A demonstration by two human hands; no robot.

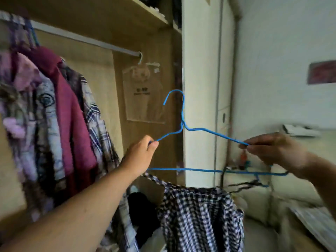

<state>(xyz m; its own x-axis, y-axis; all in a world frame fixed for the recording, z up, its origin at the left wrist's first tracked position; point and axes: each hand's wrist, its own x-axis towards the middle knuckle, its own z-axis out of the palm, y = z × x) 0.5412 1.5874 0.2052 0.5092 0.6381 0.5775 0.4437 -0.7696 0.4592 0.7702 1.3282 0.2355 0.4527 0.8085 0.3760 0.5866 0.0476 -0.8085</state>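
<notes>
**Item:** blue wire hanger (200, 170), held in mid-air before the open wardrobe, below the rail (81, 40) and apart from it.

**Holds:** left hand (143, 153), fingers curled round the left shoulder wire. Right hand (272, 148), thumb and fingertips pinching the right shoulder wire.

**Load:** checked garment (198, 215), hanging under the bottom bar by thin straps (156, 179). How the straps are looped on cannot be told.

**Risks, as judged:**
- The straps may slide along the smooth bar and off one end if the hanger tips, dropping the garment.
- The thin wire may bend under uneven pull from the two hands.
- The hook (175, 91) may miss the rail or snag the clear bag (143, 95) hanging there.
- The hung clothes (69, 110) crowd the left of the rail and may catch the garment.

**Orientation:** long axis runs left to right, near level, with the right end slightly lower. The hook stands upward, its opening facing left toward the hung clothes.
</notes>
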